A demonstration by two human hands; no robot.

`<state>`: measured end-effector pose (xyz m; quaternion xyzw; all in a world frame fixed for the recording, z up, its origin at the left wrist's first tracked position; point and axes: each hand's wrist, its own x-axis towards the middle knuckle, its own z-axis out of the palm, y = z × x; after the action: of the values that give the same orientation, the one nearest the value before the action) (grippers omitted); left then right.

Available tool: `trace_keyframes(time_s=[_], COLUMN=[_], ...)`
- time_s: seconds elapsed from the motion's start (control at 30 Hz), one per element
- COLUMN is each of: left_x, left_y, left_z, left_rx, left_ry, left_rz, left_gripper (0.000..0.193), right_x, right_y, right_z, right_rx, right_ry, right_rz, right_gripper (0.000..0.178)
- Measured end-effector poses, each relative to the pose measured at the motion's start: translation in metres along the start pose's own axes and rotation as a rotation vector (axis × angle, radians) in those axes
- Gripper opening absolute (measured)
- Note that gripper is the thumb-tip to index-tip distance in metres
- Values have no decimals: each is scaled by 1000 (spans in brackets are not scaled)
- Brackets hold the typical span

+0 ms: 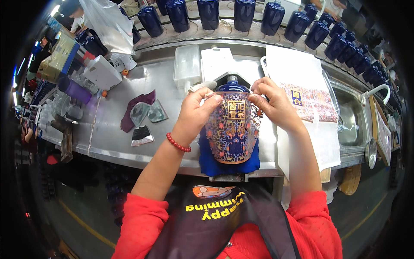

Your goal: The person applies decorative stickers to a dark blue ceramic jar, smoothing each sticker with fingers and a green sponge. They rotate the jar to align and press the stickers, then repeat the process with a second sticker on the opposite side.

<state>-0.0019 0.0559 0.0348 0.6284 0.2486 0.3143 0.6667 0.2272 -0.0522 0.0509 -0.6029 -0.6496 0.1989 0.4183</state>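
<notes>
Both of the person's hands are drawn in to a pinch, fingers curled and thumbs pressed down. The left hand (199,108) grips the upper left edge of a see-through patterned film (233,131), and the right hand (276,103) grips its upper right edge, so the film spreads between them. It carries a dense floral design with gold-framed characters near the top. A whitish crumpled piece (203,87) sits by the left fingertips; from where I stand I cannot tell what it is.

Directly behind the film is a dark blue bottle (233,87), its neck pointing away from the person. I cannot tell whether film and glass touch. A bright blue cloth (208,157) shows below and to both sides of the film's lower part.

A red beaded bracelet (178,143) circles the left wrist; the sleeves are red, under a dark apron (189,228).

Around this lies a metal bench (108,138). To the right, white paper (297,64) bears more patterned sheets (319,103), with a metal sink (354,125) beyond. To the left are purple and silvery scraps (137,111). A clear plastic container (187,64) stands past the left hand. Farther left are a white box (102,73) and a purple cup (74,89).

Along the far side, a curved line of blue bottles (244,15) stands upright.
</notes>
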Motion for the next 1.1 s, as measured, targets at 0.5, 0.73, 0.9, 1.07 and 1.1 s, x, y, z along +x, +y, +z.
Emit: trace_keyframes(time_s=[0.5,0.73,0.9,1.07,1.1], left_x=[13,-9,-41,-47,-48], left_y=[-10,-30,-37,-44,-44], left_z=[4,2,7,11,11], left_rx=[-89,283,506,558,577], left_ry=[103,273,-57,-45,-48], left_rz=[-58,423,571,542,541], left_gripper=[13,42,80,84,84], right_x=[7,-30,-74,-89,-89], right_y=[14,2,4,8,9], right_z=[10,26,49,57,56], right_rx=[130,-320,-106,9,17], right_ry=[14,396,166,50,40], right_rz=[145,-235,-144,-37,-29], right_gripper=[22,39,76,84,85])
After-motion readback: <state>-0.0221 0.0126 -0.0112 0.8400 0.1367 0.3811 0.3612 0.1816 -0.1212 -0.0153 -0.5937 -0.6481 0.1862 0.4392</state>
